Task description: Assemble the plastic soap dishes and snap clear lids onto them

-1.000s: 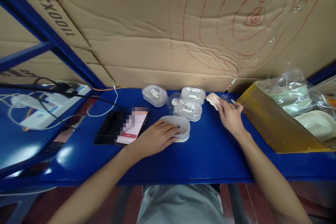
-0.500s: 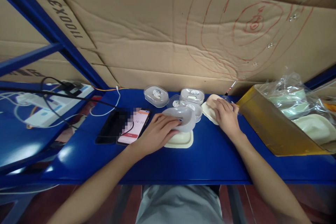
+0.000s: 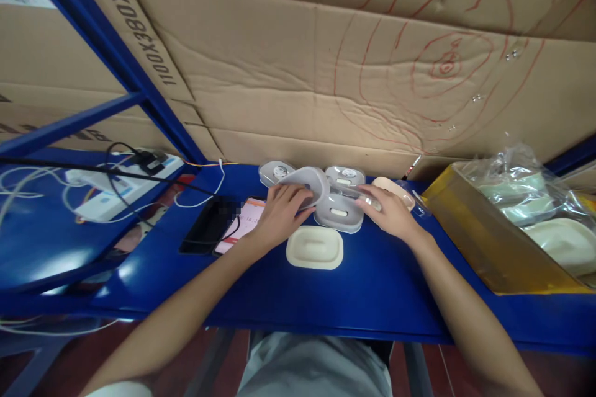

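Gripped in the left hand (image 3: 283, 212), a grey dish (image 3: 317, 182) tilts beyond the cream dish (image 3: 315, 254) on the table (image 3: 372, 298), while the right hand (image 3: 393, 214) pinches a clear cover (image 3: 345, 191) — light, steady fingertips suit its thin edge.

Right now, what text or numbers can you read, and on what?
"1100X380X62", sideways on the cardboard strip, top end at the picture edge.
"16" on the phone screen; digits around it blurred or hidden.
Round labels under clear plastic: too small to read.
Dark lettering on the cardboard at far left: partial, not legible.
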Demonstrator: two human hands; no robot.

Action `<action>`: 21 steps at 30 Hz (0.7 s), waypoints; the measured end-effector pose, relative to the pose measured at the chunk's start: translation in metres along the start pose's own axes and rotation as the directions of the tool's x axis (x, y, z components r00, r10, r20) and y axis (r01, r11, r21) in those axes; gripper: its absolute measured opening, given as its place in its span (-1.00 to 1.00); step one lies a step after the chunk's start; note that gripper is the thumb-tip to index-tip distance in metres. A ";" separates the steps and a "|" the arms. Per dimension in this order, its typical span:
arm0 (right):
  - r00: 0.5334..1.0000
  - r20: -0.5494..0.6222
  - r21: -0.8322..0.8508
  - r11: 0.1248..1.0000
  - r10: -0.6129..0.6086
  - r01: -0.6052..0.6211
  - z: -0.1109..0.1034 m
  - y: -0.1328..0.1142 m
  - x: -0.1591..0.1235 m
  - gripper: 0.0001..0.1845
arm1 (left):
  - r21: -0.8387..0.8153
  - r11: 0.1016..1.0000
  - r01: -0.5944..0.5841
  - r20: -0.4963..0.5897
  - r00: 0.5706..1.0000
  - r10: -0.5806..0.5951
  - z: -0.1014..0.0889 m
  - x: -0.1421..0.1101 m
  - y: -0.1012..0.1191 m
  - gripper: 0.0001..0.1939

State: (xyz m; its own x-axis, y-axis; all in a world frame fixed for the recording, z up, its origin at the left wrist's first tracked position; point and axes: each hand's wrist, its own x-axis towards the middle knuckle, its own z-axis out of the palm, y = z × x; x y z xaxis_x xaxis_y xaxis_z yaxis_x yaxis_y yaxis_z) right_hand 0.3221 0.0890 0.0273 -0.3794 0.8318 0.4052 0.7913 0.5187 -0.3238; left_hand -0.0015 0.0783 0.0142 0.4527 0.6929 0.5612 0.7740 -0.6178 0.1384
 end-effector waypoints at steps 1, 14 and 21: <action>0.998 -0.041 -0.023 0.999 0.042 -0.043 -0.004 0.005 -0.003 -0.54 | -0.002 1.000 -0.005 0.010 1.000 0.005 0.003 0.000 0.000 -0.84; 0.965 0.074 -0.103 0.961 -0.250 0.256 0.034 -0.047 -0.022 -0.58 | 0.080 0.996 0.040 0.164 0.985 -0.053 0.012 0.065 -0.001 -0.72; 0.969 0.099 -0.069 0.970 -0.226 0.233 0.042 -0.041 -0.024 -0.64 | 0.201 0.966 0.163 0.345 0.911 -0.225 -0.006 0.049 -0.037 -0.40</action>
State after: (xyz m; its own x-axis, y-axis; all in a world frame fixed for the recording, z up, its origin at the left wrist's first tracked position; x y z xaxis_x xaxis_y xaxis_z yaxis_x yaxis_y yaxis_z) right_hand 0.2788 0.0559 -0.0054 -0.5941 0.7086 0.3807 0.7123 0.6833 -0.1603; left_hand -0.0110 0.1331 0.0410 0.3908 0.8987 0.1990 0.9103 -0.4093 0.0609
